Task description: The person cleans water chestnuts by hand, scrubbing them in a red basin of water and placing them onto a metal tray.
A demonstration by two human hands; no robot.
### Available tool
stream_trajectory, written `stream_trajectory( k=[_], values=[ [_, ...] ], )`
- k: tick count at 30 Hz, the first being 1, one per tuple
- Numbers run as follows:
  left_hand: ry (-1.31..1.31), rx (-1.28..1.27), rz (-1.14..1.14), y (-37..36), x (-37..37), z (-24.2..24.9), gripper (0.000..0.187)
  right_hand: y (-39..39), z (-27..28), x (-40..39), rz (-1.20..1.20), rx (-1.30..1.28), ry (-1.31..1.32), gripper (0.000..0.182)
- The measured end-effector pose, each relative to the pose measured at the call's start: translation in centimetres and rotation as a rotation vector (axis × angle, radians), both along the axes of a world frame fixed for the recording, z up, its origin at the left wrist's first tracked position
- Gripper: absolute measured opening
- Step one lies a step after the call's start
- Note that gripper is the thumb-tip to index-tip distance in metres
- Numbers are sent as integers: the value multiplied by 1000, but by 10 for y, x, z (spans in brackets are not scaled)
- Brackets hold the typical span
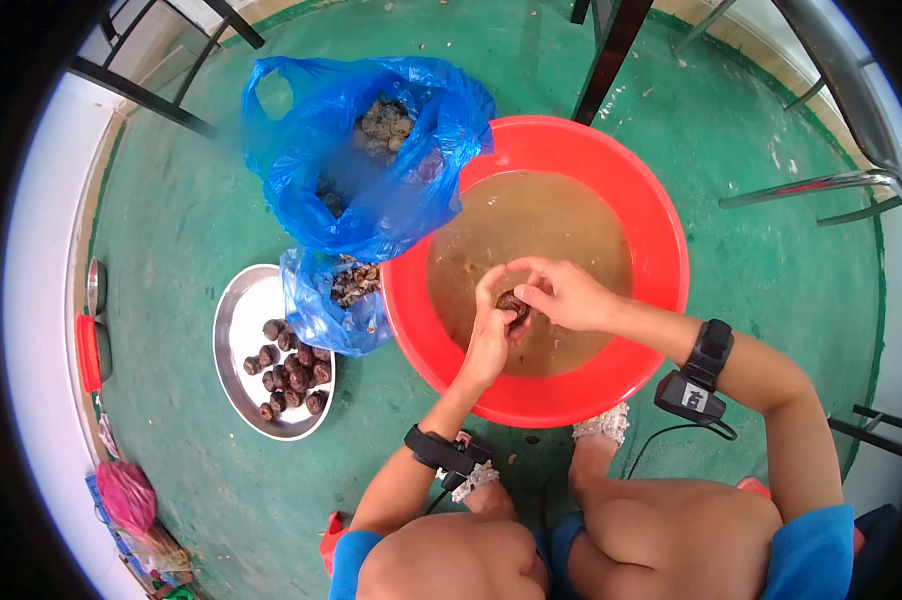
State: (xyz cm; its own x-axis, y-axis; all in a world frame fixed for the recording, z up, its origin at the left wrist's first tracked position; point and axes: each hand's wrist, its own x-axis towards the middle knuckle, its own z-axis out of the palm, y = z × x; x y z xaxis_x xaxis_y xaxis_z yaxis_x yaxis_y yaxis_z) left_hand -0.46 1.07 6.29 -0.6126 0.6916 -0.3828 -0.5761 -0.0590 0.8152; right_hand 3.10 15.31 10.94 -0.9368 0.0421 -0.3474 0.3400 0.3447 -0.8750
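Over a red basin [661, 220] of murky brown water, both hands meet around one dark brown, rounded piece [512, 304]. My left hand [491, 325] cups it from below and the left, fingers curled. My right hand [561, 292] pinches it from the right, with the thumb resting on top. To the left, a round metal tray [233, 380] holds several similar dark, shiny round pieces [298, 372]. A small light-blue bag [316, 310] with brown scraps lies between tray and basin. A larger blue plastic bag [301, 190] with greyish-brown lumps stands open behind it.
Dark furniture legs [611, 65] rise behind the basin. A metal-framed chair [851, 180] stands at the upper right. Along the left wall are a red container [89, 355] and a pink bag [126, 497]. The floor [181, 250] is green.
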Motion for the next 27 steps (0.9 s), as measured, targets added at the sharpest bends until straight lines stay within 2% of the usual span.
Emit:
stream_trajectory(
  k=[5,7,11,14,17,19,22,26,27],
  values=[
    [-48,5,53,-2,1,1,61,-1,4,2,123,-45,-68,23],
    [-60,1,7,-2,1,4,61,0,-7,3,194,0,131,23],
    [-69,4,34,-2,2,2,59,-2,-17,2,225,62,246,21],
    [-61,-2,-4,-5,-1,1,58,-8,-18,4,150,96,302,20],
    [-88,30,-3,-5,0,0,57,-11,-8,5,53,23,220,21],
    [-59,26,18,-3,1,3,56,-13,-4,4,-80,-163,50,24],
    [-126,51,18,-3,1,1,57,-14,-8,2,-131,-198,-12,28],
    [-147,73,28,-4,-2,7,57,-6,-10,-4,-175,-183,-133,23],
    [-165,84,40,-4,-3,9,56,5,-31,-4,-197,66,-71,18]
  ],
)
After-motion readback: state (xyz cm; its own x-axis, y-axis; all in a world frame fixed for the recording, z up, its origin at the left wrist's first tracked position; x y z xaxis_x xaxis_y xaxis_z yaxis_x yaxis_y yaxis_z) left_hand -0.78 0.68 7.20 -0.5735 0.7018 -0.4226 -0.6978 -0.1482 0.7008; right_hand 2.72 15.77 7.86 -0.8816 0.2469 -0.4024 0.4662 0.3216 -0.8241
